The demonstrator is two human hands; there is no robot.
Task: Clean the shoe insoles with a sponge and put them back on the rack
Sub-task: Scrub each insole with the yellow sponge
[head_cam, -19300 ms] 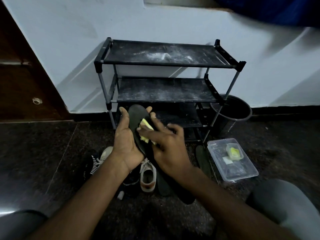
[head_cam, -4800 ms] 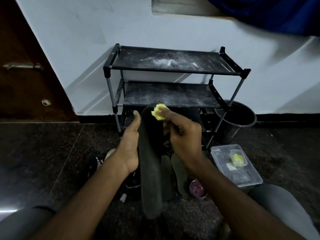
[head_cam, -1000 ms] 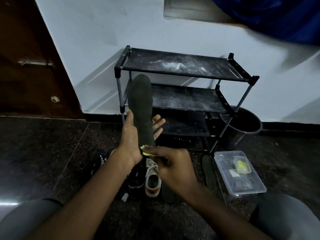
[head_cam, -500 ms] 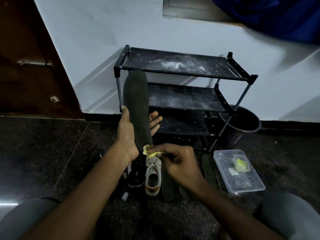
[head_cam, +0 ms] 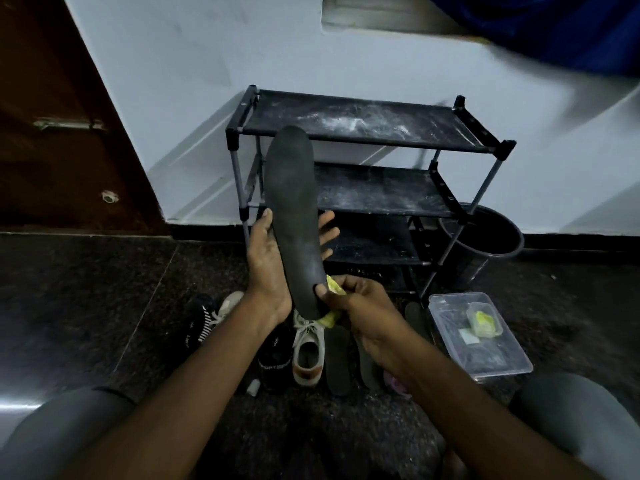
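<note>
A long dark insole [head_cam: 294, 209] stands upright in front of the black three-shelf shoe rack [head_cam: 363, 143]. My left hand [head_cam: 270, 265] supports it from behind, thumb on its left edge and fingers spread out past its right edge. My right hand [head_cam: 356, 306] pinches a yellow sponge [head_cam: 331, 299] against the insole's lower end, thumb on the front face. Most of the sponge is hidden by my fingers and the insole. Two more dark insoles [head_cam: 337, 358] lie on the floor below my right wrist.
Shoes lie on the dark floor under my hands: a white sneaker [head_cam: 308, 348] and black ones [head_cam: 204, 323]. A clear plastic box [head_cam: 478, 337] holding another yellow sponge sits at the right. A black bucket [head_cam: 485, 237] stands beside the rack. My knees frame the bottom corners.
My right hand has slid the sponge down to the insole's lower tip and now pinches that end. The insole tilted slightly rightward; my left hand barely shifted.
</note>
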